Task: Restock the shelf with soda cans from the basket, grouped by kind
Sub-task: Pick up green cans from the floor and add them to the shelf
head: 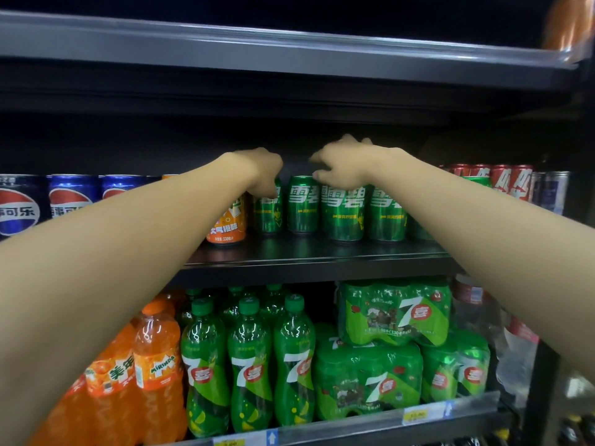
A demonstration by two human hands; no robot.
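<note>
Head | left fingers (pixel 269 185) curled on green can (pixel 267 210) | right fingers (pixel 318 173) pinching can rim (pixel 302 179)

Dark store shelving (pixel 289 53) — dim, perhaps unlit.

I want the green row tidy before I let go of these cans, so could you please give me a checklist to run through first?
1. Left hand grips the leftmost green can: ok.
2. Right hand touches the top of the third green can: ok; firmness of hold: cannot tell.
3. Green cans stand upright, labels facing out: ok.
4. Grouped by kind: ok; orange can at their left, blue cans beyond, red cans right.
5. Front edges aligned: not ok; left two sit further back.
6. Basket stock left: cannot tell, out of view.
</note>
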